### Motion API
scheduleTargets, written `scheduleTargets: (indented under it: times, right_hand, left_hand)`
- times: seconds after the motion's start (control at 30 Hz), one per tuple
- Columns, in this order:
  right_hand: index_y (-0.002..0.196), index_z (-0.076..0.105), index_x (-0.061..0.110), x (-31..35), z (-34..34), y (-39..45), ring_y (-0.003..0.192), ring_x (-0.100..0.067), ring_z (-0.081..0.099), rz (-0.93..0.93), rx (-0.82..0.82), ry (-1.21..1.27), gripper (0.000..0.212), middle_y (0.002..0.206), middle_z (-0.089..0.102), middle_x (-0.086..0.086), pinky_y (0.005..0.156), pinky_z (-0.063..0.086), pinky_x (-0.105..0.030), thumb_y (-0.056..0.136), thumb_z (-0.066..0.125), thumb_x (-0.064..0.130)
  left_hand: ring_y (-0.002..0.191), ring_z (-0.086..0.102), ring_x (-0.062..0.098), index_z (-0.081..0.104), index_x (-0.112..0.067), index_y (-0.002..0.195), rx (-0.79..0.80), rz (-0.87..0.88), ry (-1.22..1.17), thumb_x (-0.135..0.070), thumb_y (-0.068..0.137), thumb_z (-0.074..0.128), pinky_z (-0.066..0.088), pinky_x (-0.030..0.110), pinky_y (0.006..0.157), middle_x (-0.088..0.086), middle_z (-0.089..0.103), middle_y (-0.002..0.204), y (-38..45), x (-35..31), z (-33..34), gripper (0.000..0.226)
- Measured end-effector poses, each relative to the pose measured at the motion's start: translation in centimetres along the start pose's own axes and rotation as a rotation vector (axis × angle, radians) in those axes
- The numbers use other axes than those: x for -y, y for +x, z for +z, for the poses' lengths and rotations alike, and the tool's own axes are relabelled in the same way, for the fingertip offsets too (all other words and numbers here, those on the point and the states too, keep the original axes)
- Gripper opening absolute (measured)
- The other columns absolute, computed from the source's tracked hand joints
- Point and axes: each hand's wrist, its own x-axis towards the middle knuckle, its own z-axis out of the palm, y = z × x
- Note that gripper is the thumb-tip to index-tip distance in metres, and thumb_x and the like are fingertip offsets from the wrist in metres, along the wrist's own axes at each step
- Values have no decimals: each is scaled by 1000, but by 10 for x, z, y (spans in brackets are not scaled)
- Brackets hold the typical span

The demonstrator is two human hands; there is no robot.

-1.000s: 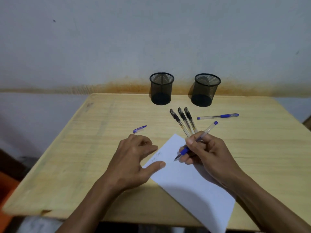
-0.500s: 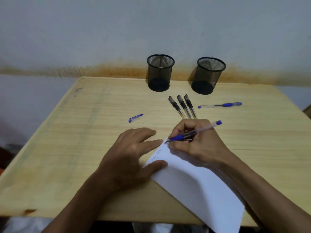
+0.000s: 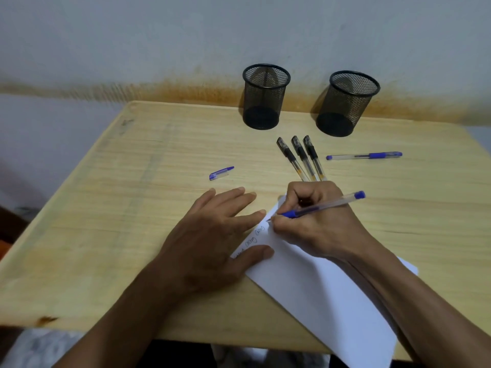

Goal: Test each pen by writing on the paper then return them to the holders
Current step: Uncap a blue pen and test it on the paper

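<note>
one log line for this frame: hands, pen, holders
right hand: writing, blue-grip clear pen | left hand: flat, pinning white paper sheet | black mesh holders: no pens visible | blue pen cap: on table

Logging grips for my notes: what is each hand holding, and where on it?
The right hand grips the blue pen low on its barrel, near the tip. The left hand holds nothing; it lies flat, pinning the paper.

- Two black mesh holders: left holder and right holder, upper centre of the frame;
- Three black pens, side by side below the holders;
- Two blue pens: one lying at right, one gripped mid-frame;
- One loose blue cap, left of centre;
- One sheet of paper, lower right;
- Two hands: left hand, right hand.
</note>
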Motion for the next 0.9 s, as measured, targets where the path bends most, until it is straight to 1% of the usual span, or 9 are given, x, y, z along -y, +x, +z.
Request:
scheduleTargets:
  times: [0.07,0.1,0.23,0.37,0.47,0.57,0.67,0.8,0.9]
  right_hand:
    - [59,62,4,1,-2,-1,49,-20,54,6,0,-5,19,57,63,-18,48,42,-34,68,75,-5]
    - [59,62,4,1,-3,-1,49,-20,54,4,-5,-4,19,57,64,-18,48,43,-34,68,76,-5]
    - [64,65,5,0,0,-2,53,-34,59,-16,-28,-16,17,61,67,-21,49,47,-34,71,79,-2]
    - [60,63,5,0,-1,-2,49,-29,56,-37,-23,-45,18,58,64,-19,47,44,-31,68,76,-4]
    - [60,60,5,-1,0,-3,46,-23,52,-23,-54,-5,20,54,62,-21,47,42,-33,68,75,-6]
    - [62,61,2,-2,-1,-1,45,-26,54,-6,-44,75,17,53,61,-24,47,44,-39,69,75,-7]
    - [60,62,3,-2,-1,-1,46,-27,54,-6,-27,60,14,53,62,-21,44,45,-45,64,75,1]
    - [61,61,0,-1,0,-1,45,-26,53,5,-38,89,17,52,61,-23,48,43,-38,67,75,-8]
    - [61,60,-2,-1,0,-2,45,-26,53,7,-47,75,17,52,61,-24,48,43,-37,68,73,-12]
  left_hand:
    - [137,45,21,66,-26,125,-5,0,-16,-70,83,50,39,55,107,2,56,142,0,0,0,63]
    - [137,45,20,66,-26,125,-9,1,-17,-69,83,50,39,55,107,2,57,142,-1,0,1,62]
    - [137,46,20,66,-25,126,-11,4,-2,-69,83,51,39,55,106,2,57,142,0,1,1,63]
    - [137,46,21,67,-25,125,-26,4,-21,-68,82,52,40,56,105,3,57,142,-1,1,2,63]
    - [138,45,20,66,-25,126,-30,1,-25,-68,83,52,39,56,106,2,56,142,-1,1,3,62]
    - [137,46,21,67,-24,124,-45,10,-26,-66,83,53,40,56,105,3,57,142,-1,2,4,61]
    - [137,46,21,67,-24,124,-51,12,-23,-66,83,54,40,56,105,3,57,142,-1,2,5,61]
    - [137,46,21,68,-24,124,-59,15,-18,-66,83,55,40,56,104,3,57,141,-1,3,5,61]
    - [137,47,21,67,-24,124,-58,12,-14,-67,83,54,41,56,105,3,57,141,-1,3,6,62]
